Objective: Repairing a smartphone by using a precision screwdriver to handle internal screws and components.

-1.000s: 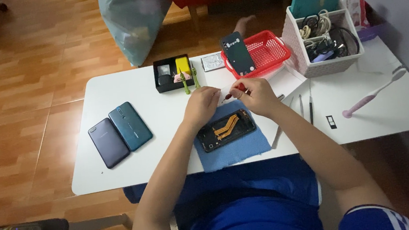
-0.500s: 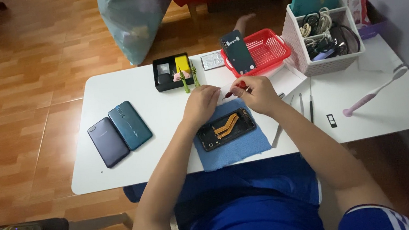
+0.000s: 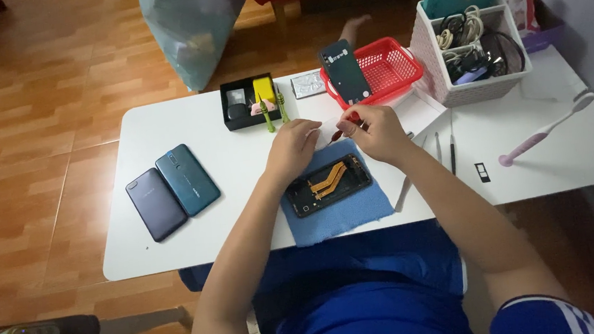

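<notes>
Just below your fingertips lies the opened phone on the blue cloth, back cover off, orange ribbon still in place. Your right hand pinches a red-handled tool; your left hand curls beside it, grip unclear. The tool's tip is hidden.

Single view from a head-worn camera, looking steeply down and forward over the wearer's own forearms onto a white table, from about arm's length; the whole tabletop fits in frame, with tiled floor beyond its far and left edges and the wearer's lap at bottom
</notes>
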